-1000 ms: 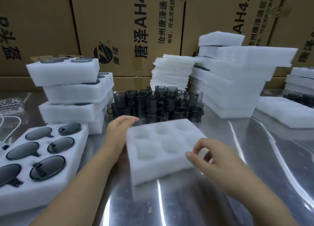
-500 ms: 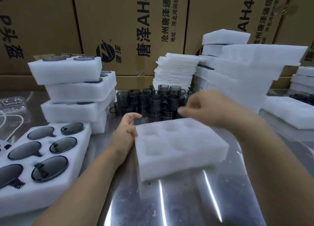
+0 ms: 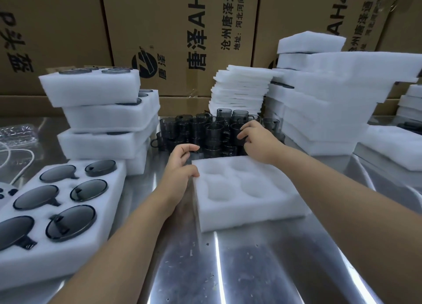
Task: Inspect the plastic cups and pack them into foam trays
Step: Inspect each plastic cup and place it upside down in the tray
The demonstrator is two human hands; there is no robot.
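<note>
An empty white foam tray (image 3: pixel 269 210) with several round pockets lies on the steel table in front of me. Behind it stands a cluster of dark see-through plastic cups (image 3: pixel 198 132) with handles, stacked in two layers. My right hand (image 3: pixel 258 141) has reached over the tray's far edge, and its thumb and fingers pinch one cup (image 3: pixel 235 130) at the right of the cluster. That cup still stands among the others. My left hand (image 3: pixel 180 166) rests against the tray's far left corner, thumb on the foam, fingers apart and curled, holding nothing.
A foam tray (image 3: pixel 109 203) filled with dark round lids lies at the left. Filled trays (image 3: pixel 102 118) are stacked behind it. Thin foam sheets (image 3: pixel 239 89) and tall foam stacks (image 3: pixel 331 103) stand at the back right. Cardboard boxes (image 3: pixel 182 29) wall off the back.
My right hand left the tray's near right corner, passed over the tray and came down onto the cups. The tray has shifted slightly to the right. My left hand stayed at the tray's left corner.
</note>
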